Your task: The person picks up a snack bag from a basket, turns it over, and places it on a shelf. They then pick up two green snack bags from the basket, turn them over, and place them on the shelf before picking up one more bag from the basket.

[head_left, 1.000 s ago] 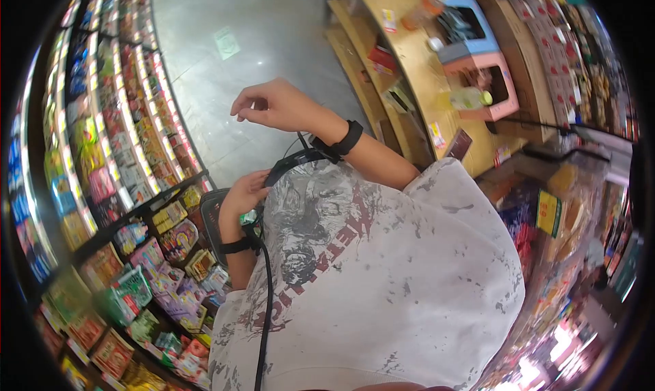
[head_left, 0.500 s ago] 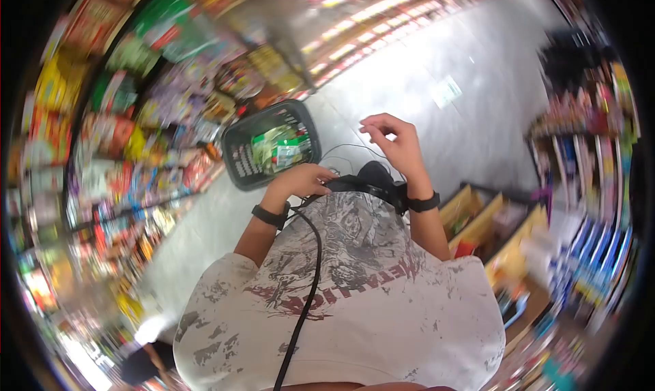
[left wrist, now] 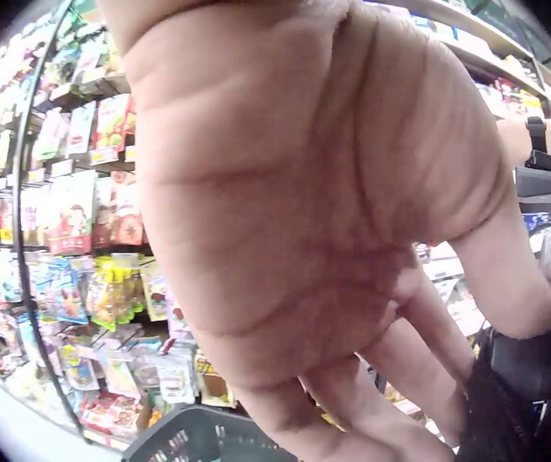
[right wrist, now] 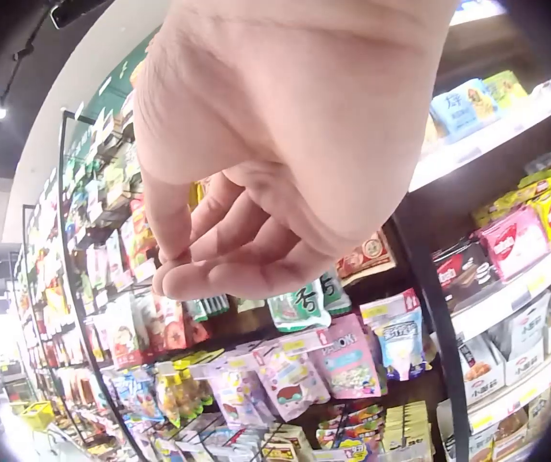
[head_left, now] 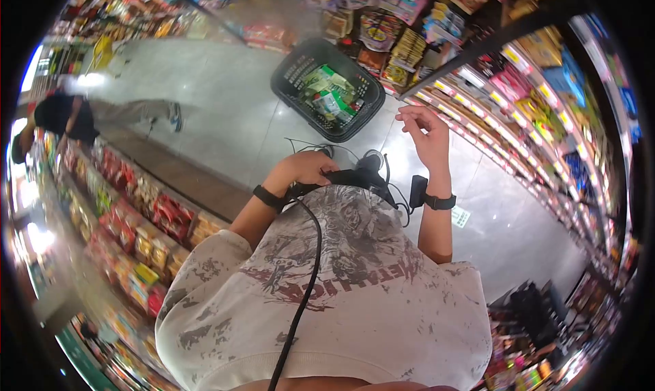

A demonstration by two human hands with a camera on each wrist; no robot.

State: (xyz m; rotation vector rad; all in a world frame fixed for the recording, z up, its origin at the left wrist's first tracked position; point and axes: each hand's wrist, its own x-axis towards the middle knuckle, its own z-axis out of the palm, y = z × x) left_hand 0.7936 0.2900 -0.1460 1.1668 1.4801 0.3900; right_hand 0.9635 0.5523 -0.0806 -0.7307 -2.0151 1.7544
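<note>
Left hand: the left hand (head_left: 303,169) lies at the chest, fingers fairly straight and relaxed, their tips resting on the black device (head_left: 355,178); it grips nothing.
Right hand: the right hand (head_left: 426,133) is raised in front of the snack shelves (head_left: 518,98), fingers loosely curled toward the thumb, holding nothing.
Black device: at the top of the grey printed shirt (head_left: 368,289), between the two wrists, with thin wires looping just above it and a black cable (head_left: 307,282) running down the shirt.
Wrists: a black wristband (head_left: 439,201) on the right, another on the left.
Shopping basket: the black shopping basket (head_left: 290,70) stands on the grey floor (head_left: 225,111) against the shelf foot, well apart from both hands.
Basket contents: green packets (head_left: 327,91).
Aisle: another person (head_left: 68,115) at the far left.
</note>
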